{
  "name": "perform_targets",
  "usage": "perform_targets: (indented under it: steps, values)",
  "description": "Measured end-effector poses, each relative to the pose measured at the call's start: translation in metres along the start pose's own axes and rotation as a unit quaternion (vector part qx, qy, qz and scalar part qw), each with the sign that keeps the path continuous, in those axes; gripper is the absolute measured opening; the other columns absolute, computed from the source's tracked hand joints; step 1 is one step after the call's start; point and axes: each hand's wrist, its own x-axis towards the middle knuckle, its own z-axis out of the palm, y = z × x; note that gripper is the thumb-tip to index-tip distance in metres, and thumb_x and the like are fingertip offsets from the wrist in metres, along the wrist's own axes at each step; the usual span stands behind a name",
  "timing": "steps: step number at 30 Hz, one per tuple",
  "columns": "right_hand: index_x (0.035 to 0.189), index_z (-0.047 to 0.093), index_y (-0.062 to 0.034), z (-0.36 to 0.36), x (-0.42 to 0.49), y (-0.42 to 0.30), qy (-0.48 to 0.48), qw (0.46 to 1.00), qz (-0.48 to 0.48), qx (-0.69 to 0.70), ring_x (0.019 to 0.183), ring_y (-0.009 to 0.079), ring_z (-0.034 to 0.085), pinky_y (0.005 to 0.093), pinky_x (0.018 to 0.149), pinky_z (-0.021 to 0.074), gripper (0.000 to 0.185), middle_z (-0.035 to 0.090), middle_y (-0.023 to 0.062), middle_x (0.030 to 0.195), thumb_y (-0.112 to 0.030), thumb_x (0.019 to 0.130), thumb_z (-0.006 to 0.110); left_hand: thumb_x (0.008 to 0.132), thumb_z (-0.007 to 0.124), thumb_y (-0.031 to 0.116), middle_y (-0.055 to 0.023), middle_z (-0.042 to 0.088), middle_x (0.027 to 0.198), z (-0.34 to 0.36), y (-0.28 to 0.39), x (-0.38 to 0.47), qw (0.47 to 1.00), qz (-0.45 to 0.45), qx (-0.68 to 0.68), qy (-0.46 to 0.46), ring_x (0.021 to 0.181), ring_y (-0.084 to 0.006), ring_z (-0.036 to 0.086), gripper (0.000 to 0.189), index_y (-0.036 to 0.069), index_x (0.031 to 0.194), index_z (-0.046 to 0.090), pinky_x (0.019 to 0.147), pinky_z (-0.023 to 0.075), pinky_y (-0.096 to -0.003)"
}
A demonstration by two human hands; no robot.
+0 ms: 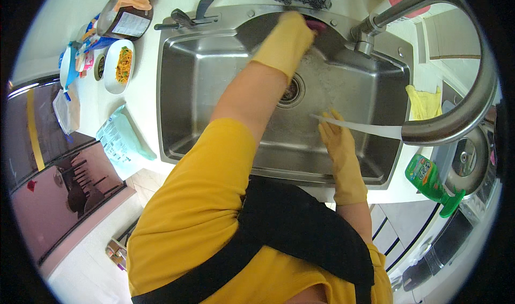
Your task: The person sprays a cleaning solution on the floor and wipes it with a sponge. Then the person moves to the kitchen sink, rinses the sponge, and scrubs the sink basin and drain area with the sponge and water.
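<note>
My left hand, in a pale yellow rubber glove, reaches to the dark back section of the stainless steel sink. It is blurred and its fingers are mostly hidden. A dark pink object shows just beside it; whether the hand holds it, I cannot tell. My right hand, in a matching glove, is over the front right of the basin, fingers extended and apart, with nothing visible in it. From the curved faucet a stream of water runs past its fingers. The drain lies partly behind my left forearm.
Knife handles stand in a slot at the sink's back left. On the left counter are a white dish of food, a teal packet and a large jar. A green spray bottle and yellow cloth lie right.
</note>
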Motion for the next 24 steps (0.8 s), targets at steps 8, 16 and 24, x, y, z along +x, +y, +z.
perform_targets:
  steps: [8, 16, 24]
  values:
    - [0.142, 0.059, -0.0079, -0.015, -0.006, 0.01, 0.034, 0.998, 0.004, 0.048, 0.137, 0.032, 0.052, 0.042, 0.114, 0.0468, 0.044, 0.055, 0.0198, 0.146, -0.033, 0.105, 0.059, 0.091, 0.062, 0.015, -0.0164, 0.074, 0.117, 0.099, -0.018, -0.021, 0.932, 0.026, -0.348, -0.097, 0.106, -0.0362, 0.07, 0.041, 0.015, 0.132, 0.067, 0.093, 0.0547, -0.0418]
    - [0.143, 0.057, -0.0104, -0.002, 0.018, 0.013, 0.034, 0.998, 0.021, 0.05, 0.133, 0.0309, 0.057, 0.0416, 0.113, 0.0478, 0.043, 0.057, 0.0172, 0.145, -0.03, 0.105, 0.058, 0.102, 0.049, 0.029, -0.0166, 0.075, 0.107, 0.007, -0.265, -0.032, 0.924, 0.265, 0.262, 0.084, 0.101, -0.0386, 0.072, 0.031, 0.015, 0.118, 0.073, 0.088, 0.057, -0.0509]
    - [0.145, 0.054, -0.0074, 0.038, 0.029, 0.034, 0.006, 0.999, 0.024, 0.032, 0.138, 0.0345, 0.052, 0.0435, 0.113, 0.0471, 0.044, 0.052, 0.0232, 0.15, -0.026, 0.106, 0.055, 0.093, 0.059, 0.02, -0.0205, 0.074, 0.111, -0.021, -0.371, -0.04, 0.845, 0.295, 0.444, 0.048, 0.107, -0.0337, 0.072, 0.029, 0.005, 0.111, 0.075, 0.092, 0.0559, -0.0479]
